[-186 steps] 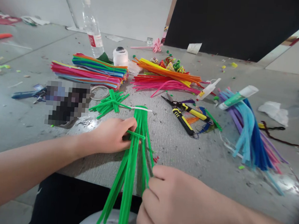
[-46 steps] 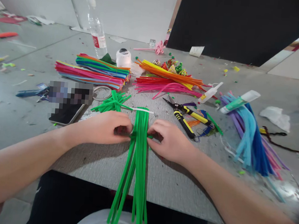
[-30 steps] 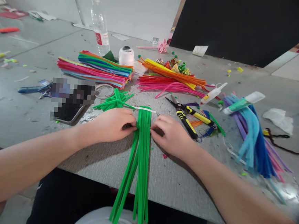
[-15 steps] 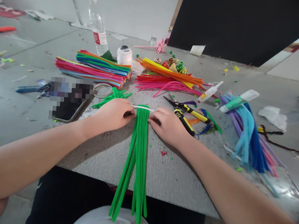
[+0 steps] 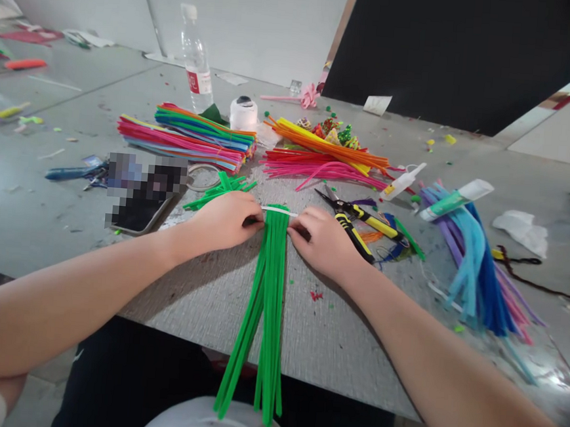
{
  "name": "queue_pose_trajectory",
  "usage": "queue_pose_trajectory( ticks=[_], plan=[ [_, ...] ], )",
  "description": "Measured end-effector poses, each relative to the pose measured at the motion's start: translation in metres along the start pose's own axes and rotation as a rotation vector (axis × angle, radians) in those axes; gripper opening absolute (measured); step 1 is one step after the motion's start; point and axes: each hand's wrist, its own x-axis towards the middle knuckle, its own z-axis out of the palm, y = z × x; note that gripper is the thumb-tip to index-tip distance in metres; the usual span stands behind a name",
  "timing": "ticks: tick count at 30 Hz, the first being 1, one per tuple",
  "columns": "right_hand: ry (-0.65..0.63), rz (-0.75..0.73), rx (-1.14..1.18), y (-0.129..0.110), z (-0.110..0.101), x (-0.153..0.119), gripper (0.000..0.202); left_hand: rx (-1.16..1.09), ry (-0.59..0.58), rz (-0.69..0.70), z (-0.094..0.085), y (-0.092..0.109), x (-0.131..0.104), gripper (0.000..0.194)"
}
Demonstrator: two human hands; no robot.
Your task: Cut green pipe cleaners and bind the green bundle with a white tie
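A bundle of long green pipe cleaners (image 5: 275, 259) hangs from the tabletop over its near edge towards my lap. Across the bundle's top end runs a thin white pipe cleaner (image 5: 279, 210). My left hand (image 5: 230, 221) pinches the white piece on the left, fingers curled beside the bundle. On the right, my right hand (image 5: 321, 239) pinches its other end. Both hands rest low over the table, close to the green strands. Short green pipe cleaner pieces (image 5: 217, 192) lie just behind my left hand.
Yellow-black pliers (image 5: 358, 226) lie right of my right hand. A phone (image 5: 145, 206) sits to the left. Coloured pipe cleaner bundles (image 5: 187, 140), a bottle (image 5: 196, 68) and a white spool (image 5: 243, 113) stand farther back. Blue and purple strands (image 5: 473, 261) lie at right, under a glue tube (image 5: 456, 199).
The whole view has shifted slightly, so things appear a little lower and to the right. Both hands keep the same pinch on the white piece across the green bundle.
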Motion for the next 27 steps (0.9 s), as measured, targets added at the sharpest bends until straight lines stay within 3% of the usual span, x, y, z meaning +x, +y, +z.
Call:
queue_pose_trajectory(
  ticks=[6, 15, 27],
  plan=[
    [0.026, -0.024, 0.031, 0.001, 0.003, 0.001, 0.013, -0.022, -0.013, 0.025, 0.003, 0.001, 0.001, 0.016],
    [0.04, -0.009, -0.034, 0.003, 0.006, 0.005, 0.016, 0.018, 0.083, -0.004, 0.011, 0.003, 0.001, 0.013],
    [0.092, -0.057, 0.043, 0.005, 0.01, 0.006, 0.013, -0.014, 0.081, 0.04, 0.011, -0.004, 0.003, 0.011]
  ],
)
